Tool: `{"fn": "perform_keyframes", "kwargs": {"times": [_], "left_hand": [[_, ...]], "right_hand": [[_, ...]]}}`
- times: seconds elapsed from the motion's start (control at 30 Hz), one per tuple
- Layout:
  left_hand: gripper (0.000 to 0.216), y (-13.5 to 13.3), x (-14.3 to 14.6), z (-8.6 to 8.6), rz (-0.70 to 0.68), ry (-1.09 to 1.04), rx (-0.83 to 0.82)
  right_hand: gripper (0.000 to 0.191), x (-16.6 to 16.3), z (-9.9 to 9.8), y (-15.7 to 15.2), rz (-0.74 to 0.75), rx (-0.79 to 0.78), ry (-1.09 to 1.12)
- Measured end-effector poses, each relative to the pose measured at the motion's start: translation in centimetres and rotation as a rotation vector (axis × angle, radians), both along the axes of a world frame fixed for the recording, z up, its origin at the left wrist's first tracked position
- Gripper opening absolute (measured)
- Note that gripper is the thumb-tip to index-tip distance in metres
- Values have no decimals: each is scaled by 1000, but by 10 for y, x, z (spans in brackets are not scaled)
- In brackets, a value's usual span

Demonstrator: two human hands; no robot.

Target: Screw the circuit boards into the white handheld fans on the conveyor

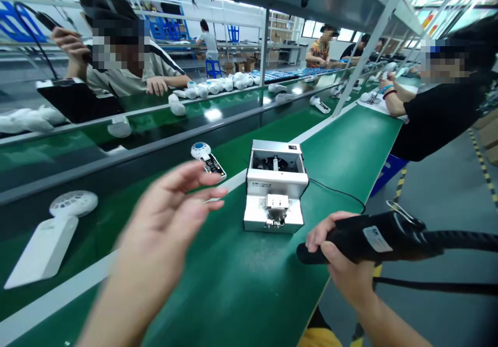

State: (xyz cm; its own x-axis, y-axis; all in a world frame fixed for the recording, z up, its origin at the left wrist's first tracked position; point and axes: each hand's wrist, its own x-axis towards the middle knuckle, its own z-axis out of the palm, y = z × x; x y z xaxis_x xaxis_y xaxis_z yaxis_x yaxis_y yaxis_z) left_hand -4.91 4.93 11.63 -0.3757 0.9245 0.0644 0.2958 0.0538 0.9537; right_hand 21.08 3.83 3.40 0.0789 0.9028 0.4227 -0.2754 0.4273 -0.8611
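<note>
My left hand (171,212) is raised over the near side of the conveyor, fingers apart, with nothing in it. Just beyond its fingertips lies a small white handheld fan (201,151) with its dark circuit board (213,165) exposed. My right hand (342,259) is wrapped around a black electric screwdriver (373,237), whose tip end points left over the bench edge. Between my hands stands a silver screw feeder (275,189) with an open top. Another white fan housing (58,233) rests on the belt at the left.
A green bench (249,295) runs along the conveyor belt (148,191). The feeder's black cable (338,188) trails right. Opposite sits a co-worker (128,51) beside a row of white fans (218,85); another person in black (439,103) works at the right. A metal post (369,46) slants above the bench.
</note>
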Motion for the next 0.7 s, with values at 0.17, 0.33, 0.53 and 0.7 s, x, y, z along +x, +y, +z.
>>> {"fn": "perform_keyframes", "kwargs": {"times": [0.17, 0.33, 0.53, 0.7], "left_hand": [[43, 41, -28, -73, 79, 367, -253], [58, 104, -44, -105, 210, 471, -263], [84, 145, -36, -105, 321, 457, -319], [65, 110, -66, -97, 222, 319, -321]], "right_hand": [[35, -2, 5, -1, 33, -51, -2], [38, -4, 3, -2, 18, -122, -14], [45, -4, -9, 1, 79, 19, -31], [41, 0, -9, -4, 77, 125, -44]]}}
